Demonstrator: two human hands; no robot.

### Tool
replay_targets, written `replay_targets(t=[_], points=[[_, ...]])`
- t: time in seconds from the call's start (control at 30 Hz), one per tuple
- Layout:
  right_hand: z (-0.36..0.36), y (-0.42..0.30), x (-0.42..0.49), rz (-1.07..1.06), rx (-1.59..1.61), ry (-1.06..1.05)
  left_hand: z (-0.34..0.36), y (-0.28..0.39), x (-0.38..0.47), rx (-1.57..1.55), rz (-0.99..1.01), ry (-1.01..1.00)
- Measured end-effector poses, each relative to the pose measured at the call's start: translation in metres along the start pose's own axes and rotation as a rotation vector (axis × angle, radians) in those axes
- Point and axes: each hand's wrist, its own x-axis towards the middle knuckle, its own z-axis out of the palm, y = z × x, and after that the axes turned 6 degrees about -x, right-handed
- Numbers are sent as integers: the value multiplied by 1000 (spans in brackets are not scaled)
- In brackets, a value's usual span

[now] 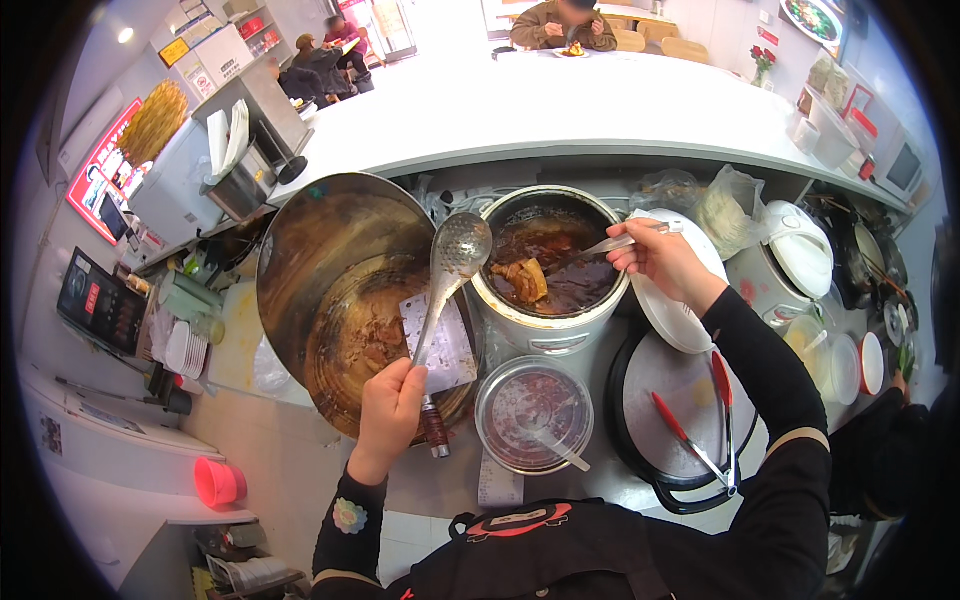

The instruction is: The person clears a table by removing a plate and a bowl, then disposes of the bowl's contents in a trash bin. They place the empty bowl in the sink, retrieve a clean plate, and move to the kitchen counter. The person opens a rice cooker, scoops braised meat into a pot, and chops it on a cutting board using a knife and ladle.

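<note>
My left hand [390, 409] grips the handle of a perforated metal skimmer [460, 244], its bowl raised between a large metal pot [341, 217] and a white cooker pot [551, 330]. In my right hand [660, 255] is a metal utensil [616, 241] whose lower end reaches into the dark broth of the cooker pot. A piece of braised food [527, 280], apparently meat, shows at the broth's surface near that end; whether the utensil touches it I cannot tell. A cleaver [444, 337] with a brown handle lies across the large pot, which holds scraps.
In front of me stands a lidded clear tub [534, 412]. Red-handled tongs [694, 435] rest on a round flat griddle [675, 375] at the right, beside a white lid [679, 322]. A long white counter [570, 105] runs beyond, with a person [570, 26] eating there.
</note>
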Motion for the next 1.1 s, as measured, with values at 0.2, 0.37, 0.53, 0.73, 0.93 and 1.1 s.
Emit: replay_targets(t=[0.2,0.37,0.53,0.73,0.93,1.1], points=[[-7,-5,-18,-36,-28,26,4,1,6,39,44,0],[-5,-7,-35,-203,-362,-5,9,-5,10,38,20,-25],[11,-9,-44,-288,-482,-84,16,-11,14,35,23,-32],[20,-18,-44,-704,-1070,-108,19,-15,15,58,56,-39],[9,-29,-44,-753,-1380,-176,18,-19,15,64,63,-36],[8,-29,-44,-593,-1179,-125,20,-22,17,85,60,-50]])
